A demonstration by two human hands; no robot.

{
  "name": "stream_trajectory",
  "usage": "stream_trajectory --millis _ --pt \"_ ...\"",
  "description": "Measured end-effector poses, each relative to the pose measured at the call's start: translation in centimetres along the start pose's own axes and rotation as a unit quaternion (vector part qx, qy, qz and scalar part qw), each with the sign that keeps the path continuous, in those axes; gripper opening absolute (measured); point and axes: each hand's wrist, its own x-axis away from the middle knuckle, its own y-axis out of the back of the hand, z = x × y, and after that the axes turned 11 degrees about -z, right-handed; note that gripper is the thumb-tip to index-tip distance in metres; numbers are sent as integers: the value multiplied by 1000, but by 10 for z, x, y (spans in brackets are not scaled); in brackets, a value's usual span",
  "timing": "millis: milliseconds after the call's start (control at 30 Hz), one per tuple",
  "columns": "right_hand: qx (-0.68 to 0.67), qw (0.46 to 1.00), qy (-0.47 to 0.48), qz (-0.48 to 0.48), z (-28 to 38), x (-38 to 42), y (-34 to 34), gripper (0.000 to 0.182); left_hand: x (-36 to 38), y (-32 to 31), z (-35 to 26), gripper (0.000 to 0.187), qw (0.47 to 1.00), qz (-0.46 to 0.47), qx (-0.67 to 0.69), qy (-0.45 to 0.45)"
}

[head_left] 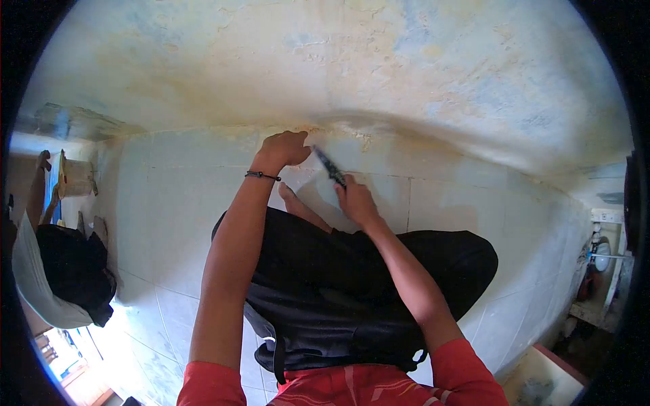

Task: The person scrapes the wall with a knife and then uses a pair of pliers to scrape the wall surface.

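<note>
My right hand (357, 201) is wrapped around a dark, narrow, knife-like tool (330, 166). Its tip points up and left, close to the foot of the wall. Next to that tip is my left hand (286, 147), fingers curled in, at the line where wall and floor meet; whether anything is inside it is hidden. A dark bracelet (263, 176) circles my left wrist. Yellowish, flaking patches mark the wall (379, 74), with broken plaster (365, 140) along its lower edge just right of my hands.
I sit cross-legged on pale floor tiles (179, 223), one bare foot (298, 203) near my hands. At far left another person (74, 274) in dark trousers works beside a worn bucket-like container (78, 177). A white frame with items (602, 260) stands at far right.
</note>
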Motion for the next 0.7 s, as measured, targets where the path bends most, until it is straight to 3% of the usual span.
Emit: stream_trajectory --millis 100,400,467,600,700 --pt "8 996 55 75 10 7 -4 35 1 3 1 51 1000 15 -2 5" --pt "-128 989 37 -64 4 -5 12 33 -2 6 2 57 999 45 3 7" --pt "-160 978 20 -132 3 -7 8 30 1 8 0 57 998 53 13 15" --pt "-162 983 22 -82 3 -1 9 32 -4 2 4 56 999 35 5 3" --pt "-132 985 106 -5 7 4 1 32 -5 -4 9 49 1000 8 6 -3"
